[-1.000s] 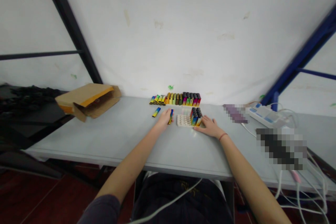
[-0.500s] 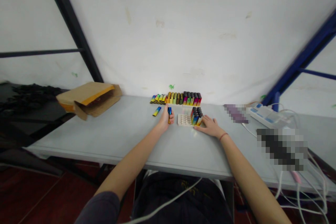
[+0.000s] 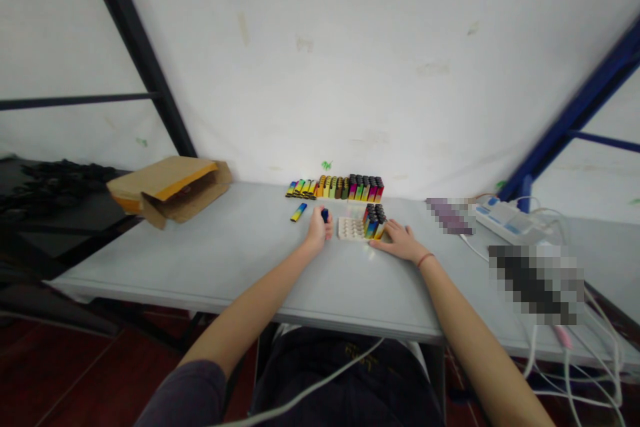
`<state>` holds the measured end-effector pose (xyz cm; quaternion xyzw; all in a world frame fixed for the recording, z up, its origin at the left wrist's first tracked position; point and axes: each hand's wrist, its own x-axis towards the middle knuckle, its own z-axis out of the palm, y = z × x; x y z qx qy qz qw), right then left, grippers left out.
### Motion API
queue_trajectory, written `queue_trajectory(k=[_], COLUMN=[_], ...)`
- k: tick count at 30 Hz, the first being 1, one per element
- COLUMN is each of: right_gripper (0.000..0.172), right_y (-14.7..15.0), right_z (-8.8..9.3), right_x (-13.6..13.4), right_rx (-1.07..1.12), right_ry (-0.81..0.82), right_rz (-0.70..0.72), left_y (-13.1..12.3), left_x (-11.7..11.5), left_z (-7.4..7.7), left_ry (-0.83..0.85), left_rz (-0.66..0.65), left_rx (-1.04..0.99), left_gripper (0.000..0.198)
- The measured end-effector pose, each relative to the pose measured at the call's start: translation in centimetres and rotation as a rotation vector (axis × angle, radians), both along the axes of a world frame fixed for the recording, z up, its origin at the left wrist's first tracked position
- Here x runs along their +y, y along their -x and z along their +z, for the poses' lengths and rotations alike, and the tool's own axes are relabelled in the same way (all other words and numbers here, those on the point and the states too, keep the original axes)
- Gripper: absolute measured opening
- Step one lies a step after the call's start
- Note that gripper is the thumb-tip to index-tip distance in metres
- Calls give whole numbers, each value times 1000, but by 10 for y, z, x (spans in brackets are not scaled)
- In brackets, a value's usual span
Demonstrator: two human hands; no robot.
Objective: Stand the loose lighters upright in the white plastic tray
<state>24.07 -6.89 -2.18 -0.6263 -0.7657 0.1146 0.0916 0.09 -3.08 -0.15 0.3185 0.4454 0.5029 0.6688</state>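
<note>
My left hand (image 3: 319, 228) is closed around a lighter (image 3: 325, 215), whose dark blue end shows above the fist. It is just left of a white tray (image 3: 351, 229) with rows of round holes. Upright lighters with black tops (image 3: 375, 221) fill the tray's right part. My right hand (image 3: 400, 240) rests at the tray's right end, thumb along the front and fingers spread beside the lighters. A single yellow-and-blue lighter (image 3: 299, 213) lies on the table left of my left hand.
Against the wall stand rows of colourful lighters (image 3: 367, 189), with a pile lying flat (image 3: 301, 189) at their left. An open cardboard box (image 3: 173, 187) is on the left. A power strip (image 3: 507, 220), cables and blurred items occupy the right of the grey table (image 3: 240, 247).
My left hand has shifted slightly right and down toward the tray, and the lighter in it has tilted so that less shows. My right hand has stayed in place.
</note>
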Motion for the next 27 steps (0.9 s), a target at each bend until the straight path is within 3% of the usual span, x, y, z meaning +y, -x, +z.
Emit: queue_trajectory(k=[10, 27], right_gripper=[54, 55], right_y=[-2, -1], right_z=[-2, -1], right_x=[2, 0], right_rx=[4, 11], right_ry=[9, 19], right_rz=[3, -11], left_y=[-2, 1], left_x=[-2, 2], left_z=[1, -4], left_ry=[4, -20], left_rz=[114, 78], left_rx=[-52, -39], left_gripper=[39, 38])
